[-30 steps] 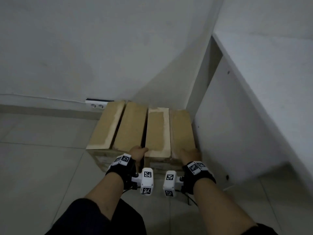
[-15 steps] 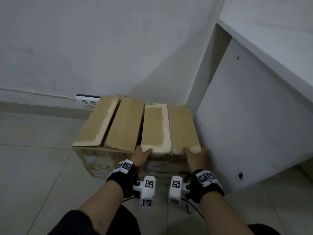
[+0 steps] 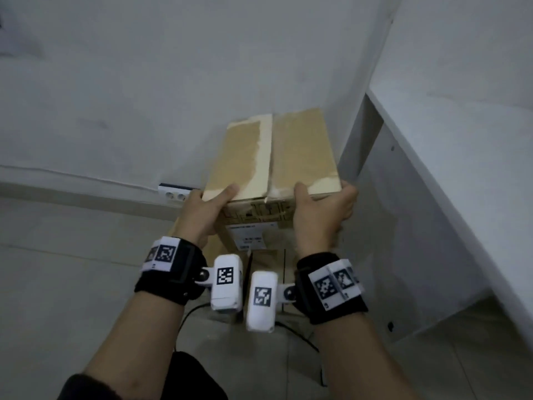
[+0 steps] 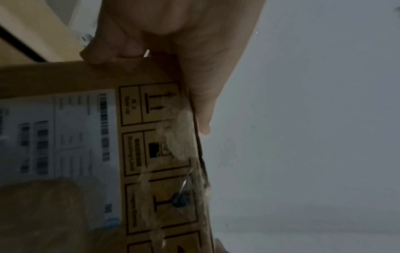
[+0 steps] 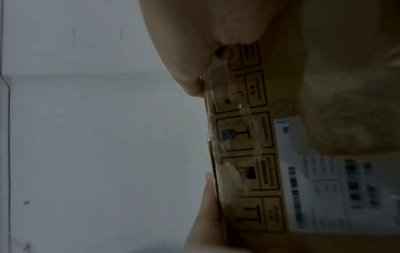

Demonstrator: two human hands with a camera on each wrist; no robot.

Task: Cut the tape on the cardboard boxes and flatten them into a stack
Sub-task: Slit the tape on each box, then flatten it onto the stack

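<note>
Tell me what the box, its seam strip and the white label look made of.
Box: brown cardboard, matte; printed handling symbols, torn paler patches on top. Seam strip: likely clear plastic tape, glossy and wrinkled, over the symbols. Label: white printed paper or film with barcodes, too blurred to tell which. Left hand and right hand grip the box.

Both hands grip one cardboard box (image 3: 271,157) at its near top edge. The left hand (image 3: 202,215) has its thumb on the top left flap; the right hand (image 3: 320,215) has its thumb on the right flap, fingers wrapped round the near right corner. A white label (image 3: 250,235) shows on the near face. A wall socket (image 3: 173,193) sits left of the box, a white cabinet panel (image 3: 432,226) right.
</note>
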